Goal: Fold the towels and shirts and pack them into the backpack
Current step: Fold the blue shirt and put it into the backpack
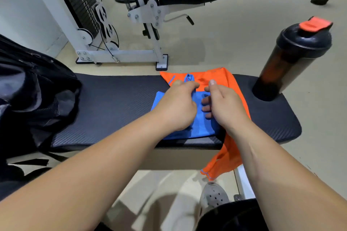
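Left hand point(176, 107) and right hand point(225, 107) grip the blue-orange shirt point(204, 127) on a black gym bench point(112, 103) between backpack point(28, 90) and shaker point(293, 58)

**Person, seen through the head camera**

1. Arms: two, bare along their whole visible length, from the lower corners of the frame up to the wrists.
2. Hands: left hand point(176, 108) and right hand point(226, 108), both bare. The thumbnails are short and plain.
3. Footwear: one grey moulded clog point(214, 196) with a rounded toe and an upper pierced by round ventilation holes. Which foot it is on cannot be told.
4. Clothing: a black garment point(236, 215) at the lower right edge, in matte cloth. Its cut and type cannot be made out.
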A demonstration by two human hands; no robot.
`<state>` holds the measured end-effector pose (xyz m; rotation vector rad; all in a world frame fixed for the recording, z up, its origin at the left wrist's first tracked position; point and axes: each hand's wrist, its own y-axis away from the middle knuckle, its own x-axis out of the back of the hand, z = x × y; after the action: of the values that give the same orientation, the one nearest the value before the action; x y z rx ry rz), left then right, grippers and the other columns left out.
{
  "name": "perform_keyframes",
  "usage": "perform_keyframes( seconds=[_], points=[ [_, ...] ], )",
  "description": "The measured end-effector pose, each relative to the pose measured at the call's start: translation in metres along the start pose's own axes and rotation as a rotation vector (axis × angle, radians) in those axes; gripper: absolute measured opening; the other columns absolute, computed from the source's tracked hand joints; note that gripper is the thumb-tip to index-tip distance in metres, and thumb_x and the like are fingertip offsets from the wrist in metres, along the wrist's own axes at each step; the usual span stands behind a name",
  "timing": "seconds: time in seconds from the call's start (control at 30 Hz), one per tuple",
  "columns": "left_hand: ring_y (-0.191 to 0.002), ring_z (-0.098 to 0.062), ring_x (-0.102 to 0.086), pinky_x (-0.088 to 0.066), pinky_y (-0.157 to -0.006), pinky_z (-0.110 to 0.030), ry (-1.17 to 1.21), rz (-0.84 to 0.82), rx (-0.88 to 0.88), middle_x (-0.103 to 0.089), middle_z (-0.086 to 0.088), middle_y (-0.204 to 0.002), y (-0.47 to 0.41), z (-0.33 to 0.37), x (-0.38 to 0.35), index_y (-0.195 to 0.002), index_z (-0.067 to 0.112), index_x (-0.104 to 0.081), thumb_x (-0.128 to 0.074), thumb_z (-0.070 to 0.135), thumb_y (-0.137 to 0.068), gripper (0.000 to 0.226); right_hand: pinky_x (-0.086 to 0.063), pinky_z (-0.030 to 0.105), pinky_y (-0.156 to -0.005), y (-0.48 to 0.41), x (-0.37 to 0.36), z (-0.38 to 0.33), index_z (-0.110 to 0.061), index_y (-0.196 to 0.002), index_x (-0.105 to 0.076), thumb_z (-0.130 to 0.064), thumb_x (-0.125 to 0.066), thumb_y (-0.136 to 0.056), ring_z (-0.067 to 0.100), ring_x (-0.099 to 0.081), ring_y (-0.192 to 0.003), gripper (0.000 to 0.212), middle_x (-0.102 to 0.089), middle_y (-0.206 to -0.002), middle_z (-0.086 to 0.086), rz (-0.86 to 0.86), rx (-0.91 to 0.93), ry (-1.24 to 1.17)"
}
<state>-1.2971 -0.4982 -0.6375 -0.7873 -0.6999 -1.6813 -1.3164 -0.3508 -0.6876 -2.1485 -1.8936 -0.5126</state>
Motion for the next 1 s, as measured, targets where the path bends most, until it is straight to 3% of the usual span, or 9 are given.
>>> perform_keyframes(
  seconds=[0.13, 0.27, 0.37, 0.57, 0.7, 0.8, 0.87, 0.93, 1.0],
  points=[
    [-0.121, -0.03, -0.052, -0.041, -0.096, -0.035, 0.019, -0.14, -0.011, -0.057, -0.013, -0.128, -0.003, 0.01, -0.037, -0.138, 0.019, -0.049, -0.05, 0.024, -0.101, 0.038, -0.06, 0.046, -0.077, -0.01, 0.01, 0.01, -0.022, -0.108, -0.068, -0.046, -0.06, -0.092, 0.027, -0.073, -0.078, 0.03, -0.073, -0.102, 0.009, 0.024, 0.005, 0.119],
    [-0.084, -0.022, -0.067, -0.052, -0.083, -0.034, 0.186, -0.093, 0.024, -0.062, -0.004, -0.105, 0.006, 0.005, -0.036, -0.129, 0.027, -0.045, -0.041, 0.009, -0.097, 0.037, -0.047, 0.032, -0.069, -0.014, 0.012, 0.012, -0.02, -0.08, -0.061, -0.038, -0.066, -0.091, 0.022, -0.063, -0.077, 0.022, -0.071, -0.089, 0.002, 0.018, 0.01, 0.191],
    [-0.074, -0.02, -0.074, -0.058, -0.084, -0.044, 0.38, -0.051, 0.049, -0.056, 0.001, -0.121, 0.015, 0.0, -0.025, -0.119, 0.037, -0.043, -0.036, 0.002, -0.093, 0.044, -0.036, 0.031, -0.057, -0.012, 0.013, 0.008, -0.014, -0.075, -0.058, -0.035, -0.079, -0.081, 0.017, -0.053, -0.065, 0.03, -0.062, -0.069, -0.005, -0.02, 0.035, 0.242],
    [-0.103, -0.014, -0.054, -0.043, -0.097, -0.034, 0.017, 0.217, -0.066, -0.055, 0.002, -0.132, 0.013, -0.026, -0.026, -0.135, 0.027, -0.05, -0.051, 0.016, -0.098, 0.039, -0.03, 0.025, -0.049, -0.018, 0.008, 0.007, -0.023, -0.073, -0.053, -0.007, -0.081, -0.069, 0.011, -0.044, -0.052, 0.032, -0.049, -0.059, -0.008, 0.042, 0.04, 0.228],
    [-0.15, -0.029, -0.024, -0.023, -0.12, -0.053, -0.299, 0.067, -0.095, -0.026, -0.003, -0.164, 0.005, -0.042, -0.048, -0.155, 0.02, -0.031, -0.048, 0.045, -0.099, 0.064, -0.035, 0.03, -0.056, -0.024, 0.007, 0.01, -0.024, -0.077, -0.055, -0.011, -0.076, -0.079, 0.014, -0.047, -0.053, 0.024, -0.051, -0.059, -0.004, 0.024, 0.034, 0.172],
    [-0.156, -0.027, 0.007, -0.003, -0.121, -0.064, -0.43, -0.102, -0.02, 0.009, 0.007, -0.169, 0.0, -0.049, -0.063, -0.161, 0.03, -0.002, -0.033, 0.064, -0.098, 0.078, -0.043, 0.032, -0.07, -0.023, 0.009, 0.009, -0.022, -0.092, -0.062, -0.029, -0.071, -0.085, 0.022, -0.061, -0.078, 0.013, -0.066, -0.081, 0.0, 0.11, 0.123, 0.376],
    [-0.154, -0.031, 0.014, 0.003, -0.118, -0.068, -0.471, -0.133, -0.019, 0.018, 0.01, -0.167, 0.0, -0.05, -0.069, -0.158, 0.042, 0.004, -0.025, 0.074, -0.094, 0.078, -0.045, 0.033, -0.085, -0.018, 0.007, 0.002, -0.023, -0.104, -0.066, -0.042, -0.062, -0.088, 0.024, -0.06, -0.102, 0.025, -0.067, -0.107, 0.001, 0.18, 0.298, 0.461],
    [-0.153, -0.034, 0.017, 0.006, -0.117, -0.07, -0.484, -0.148, -0.013, 0.022, 0.008, -0.167, -0.001, -0.05, -0.072, -0.156, 0.05, 0.003, -0.02, 0.081, -0.089, 0.078, -0.039, 0.042, -0.106, -0.013, 0.003, -0.005, -0.03, -0.123, -0.065, -0.05, -0.052, -0.093, 0.028, -0.048, -0.129, 0.038, -0.058, -0.135, 0.002, 0.063, 0.42, 0.547],
    [-0.153, -0.034, 0.018, 0.006, -0.117, -0.07, -0.489, -0.162, 0.004, 0.024, 0.004, -0.166, -0.001, -0.05, -0.072, -0.157, 0.048, 0.0, -0.02, 0.082, -0.088, 0.08, -0.018, 0.051, -0.119, -0.008, -0.002, -0.005, -0.039, -0.146, -0.046, -0.055, -0.039, -0.101, 0.029, -0.018, -0.152, 0.049, -0.028, -0.164, -0.002, -0.179, 0.342, 0.773]
  ],
)
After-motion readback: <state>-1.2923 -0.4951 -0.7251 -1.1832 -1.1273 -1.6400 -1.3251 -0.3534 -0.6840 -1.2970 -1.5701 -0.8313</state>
